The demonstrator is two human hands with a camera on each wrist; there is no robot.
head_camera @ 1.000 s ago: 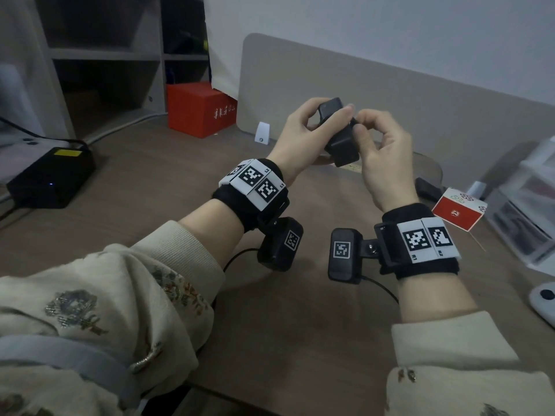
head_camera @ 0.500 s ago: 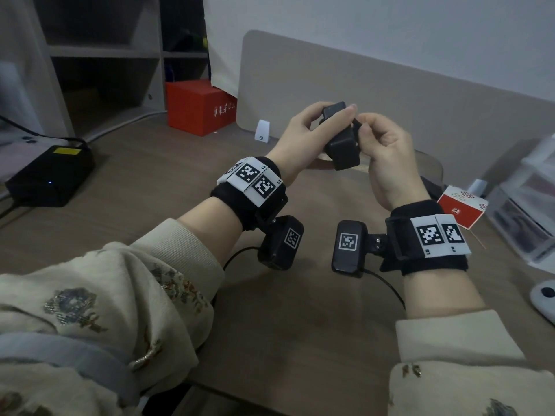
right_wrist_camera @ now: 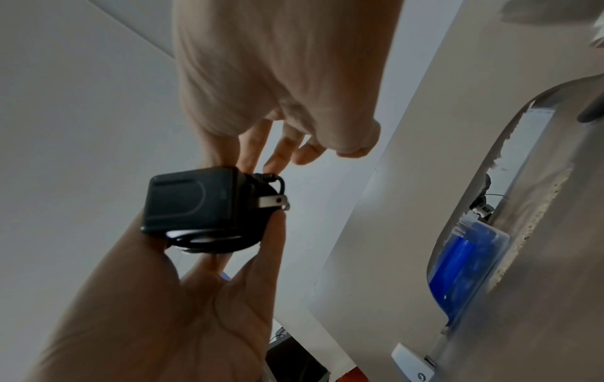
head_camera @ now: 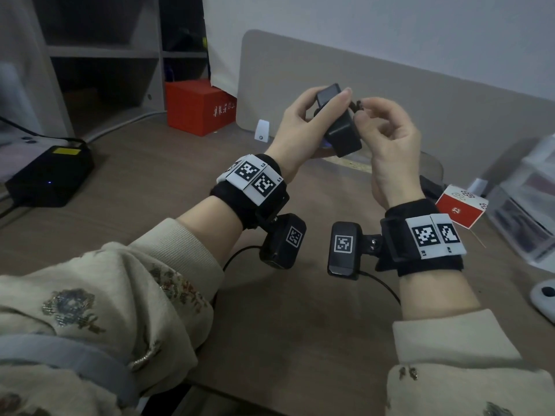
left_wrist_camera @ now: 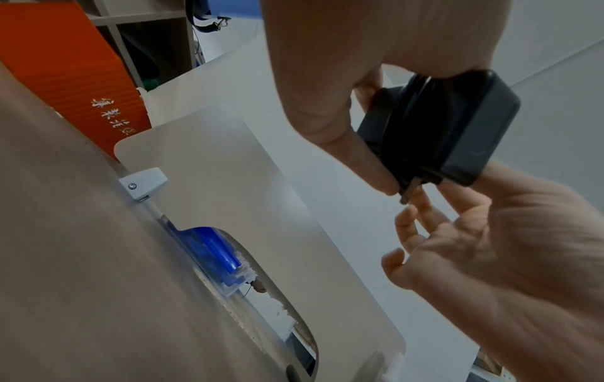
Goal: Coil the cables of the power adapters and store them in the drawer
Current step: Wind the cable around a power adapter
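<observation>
Adapter point(head_camera: 338, 124) is clamped in my left hand's point(head_camera: 295, 121) grip above the desk point(head_camera: 150, 181), cable wound on; my right hand point(head_camera: 390, 136) pinches the cable end point(right_wrist_camera: 266, 177), which I judge needs tucking next.

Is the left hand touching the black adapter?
Touching. In the right wrist view the left hand grips the adapter, thumb pressed by its prongs, fingers under the coiled cable.

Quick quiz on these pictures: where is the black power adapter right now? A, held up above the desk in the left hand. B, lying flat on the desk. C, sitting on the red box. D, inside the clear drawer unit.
A: the left hand grips the power adapter raised above the desk, with the right hand at its cable end.
</observation>
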